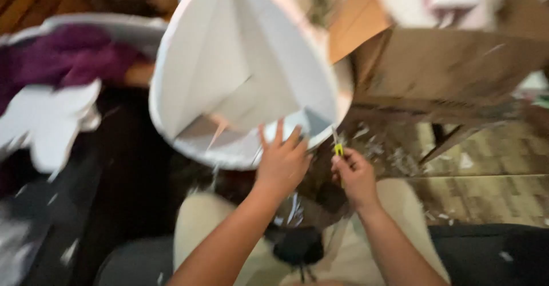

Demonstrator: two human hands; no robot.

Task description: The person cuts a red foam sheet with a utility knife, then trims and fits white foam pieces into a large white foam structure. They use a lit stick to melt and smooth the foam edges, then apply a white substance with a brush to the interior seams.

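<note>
A large white round paper shape [240,63] with folded panels fills the upper middle of the head view. My left hand [281,161] presses flat against its lower edge, fingers spread. My right hand [354,174] sits just to the right, closed around a small yellow-handled cutting tool [338,147] whose blade points up at the shape's rim. My legs in light trousers [200,223] lie below both hands. The picture is blurred by motion.
Brown cardboard sheets [452,68] lean at the upper right. White paper scraps [394,149] litter the wooden floor [492,189]. A white cut-out piece [48,120] and purple cloth [63,54] lie at the left, over dark fabric [120,166].
</note>
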